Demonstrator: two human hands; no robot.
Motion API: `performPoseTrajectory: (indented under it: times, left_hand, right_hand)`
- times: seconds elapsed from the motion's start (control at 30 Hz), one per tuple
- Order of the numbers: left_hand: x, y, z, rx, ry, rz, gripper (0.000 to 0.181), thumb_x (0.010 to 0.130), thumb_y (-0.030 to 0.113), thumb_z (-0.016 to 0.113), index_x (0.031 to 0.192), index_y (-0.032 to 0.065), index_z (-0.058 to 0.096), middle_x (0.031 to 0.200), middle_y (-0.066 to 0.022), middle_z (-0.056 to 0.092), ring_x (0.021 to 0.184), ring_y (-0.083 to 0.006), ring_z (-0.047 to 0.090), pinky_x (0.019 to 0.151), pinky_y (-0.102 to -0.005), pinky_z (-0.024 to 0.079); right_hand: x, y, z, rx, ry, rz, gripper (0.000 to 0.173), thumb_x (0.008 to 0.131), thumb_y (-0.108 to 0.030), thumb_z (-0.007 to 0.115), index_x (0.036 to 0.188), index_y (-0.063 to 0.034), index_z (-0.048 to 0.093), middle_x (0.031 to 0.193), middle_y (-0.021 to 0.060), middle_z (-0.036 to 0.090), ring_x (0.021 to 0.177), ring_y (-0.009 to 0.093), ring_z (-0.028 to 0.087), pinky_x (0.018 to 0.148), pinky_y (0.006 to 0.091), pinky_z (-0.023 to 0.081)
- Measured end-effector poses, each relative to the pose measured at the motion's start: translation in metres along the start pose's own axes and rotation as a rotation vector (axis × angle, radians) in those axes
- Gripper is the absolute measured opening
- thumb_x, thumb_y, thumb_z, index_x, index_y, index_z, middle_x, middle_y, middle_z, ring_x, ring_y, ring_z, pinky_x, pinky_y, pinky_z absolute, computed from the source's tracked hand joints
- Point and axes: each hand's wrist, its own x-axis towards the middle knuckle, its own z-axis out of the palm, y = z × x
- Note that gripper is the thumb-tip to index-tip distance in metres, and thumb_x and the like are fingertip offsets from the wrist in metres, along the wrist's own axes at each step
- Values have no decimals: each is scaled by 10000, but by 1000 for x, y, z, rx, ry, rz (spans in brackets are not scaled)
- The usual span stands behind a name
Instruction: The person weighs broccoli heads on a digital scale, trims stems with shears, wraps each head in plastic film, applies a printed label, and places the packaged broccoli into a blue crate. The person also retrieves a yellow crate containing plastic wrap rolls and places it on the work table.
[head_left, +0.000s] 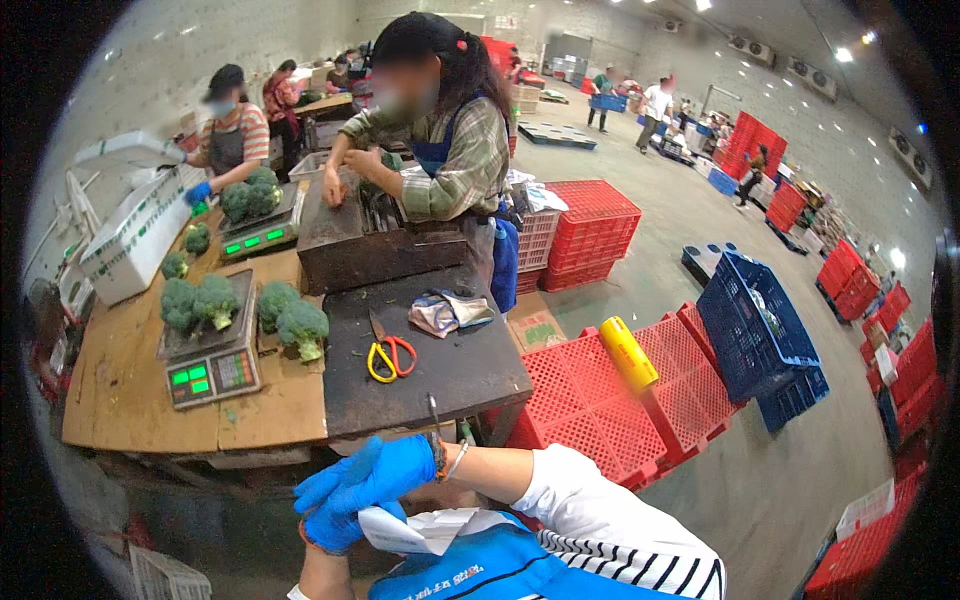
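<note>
In blue gloves, my right hand (394, 472) lies against my left hand (334, 517) in front of my apron, by the table's near edge. A folded white paper (412, 529) is beside them; whether fingers grip it is hidden. Beyond, scissors with one yellow and one red handle (390, 358) and a crumpled pair of cloth gloves (450, 311) lie on the dark tabletop (360, 409). To the left, broccoli heads (199, 300) rest on a digital scale (214, 375) with lit green displays. More broccoli (296, 319) lies right of the scale, on cardboard.
Across the table a co-worker (457, 150) stands at a dark raised stand (375, 259). Another scale (262, 232) holds broccoli near a white foam box (135, 236). To the right are red crates (577, 409) bearing a yellow film roll (628, 352), and blue crates (757, 330).
</note>
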Motion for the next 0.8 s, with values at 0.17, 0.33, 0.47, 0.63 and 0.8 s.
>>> performPoseTrajectory:
  times: [0.17, 0.33, 0.47, 0.63, 0.8]
  left_hand:
    - [5, 45, -37, 87, -86, -119, 467, 858, 157, 531, 1298, 57, 411, 879, -79, 575, 731, -165, 568, 666, -274, 467]
    - [20, 73, -68, 359, -275, 141, 435, 861, 82, 487, 1290, 48, 423, 683, -100, 581, 576, -185, 581, 520, -275, 466]
    - [46, 86, -97, 277, 61, 184, 264, 857, 120, 473, 1084, 3, 537, 544, -114, 530, 452, -217, 522, 439, -300, 426]
    - [95, 109, -70, 603, 24, 377, 265, 855, 132, 472, 1081, 19, 553, 895, -98, 614, 788, -186, 603, 693, -284, 499]
    - [148, 117, -75, 602, -31, 377, 149, 816, 5, 543, 955, 36, 585, 921, -58, 618, 855, -140, 596, 744, -288, 496]
  right_hand:
    - [38, -6, -13, 191, 90, 25, 724, 850, -344, 564, 1420, -135, 169, 1379, 161, 332, 1250, 224, 350, 1018, 366, 290]
    - [46, 16, -49, 229, 462, -341, 732, 865, -408, 515, 1416, -89, 154, 1406, 135, 287, 1283, 231, 302, 1058, 375, 246]
    - [19, 27, -86, 273, 690, -286, 606, 907, -349, 456, 1382, -39, 243, 1360, 146, 363, 1243, 243, 374, 1031, 363, 306]
    - [-11, 21, -84, 193, 994, -69, 459, 901, -325, 478, 1233, -7, 472, 1218, 128, 511, 1122, 228, 493, 979, 359, 369]
    - [-3, 8, -101, 57, 968, -28, 370, 832, -174, 611, 1149, 3, 534, 1111, 88, 572, 1014, 160, 536, 902, 301, 421]
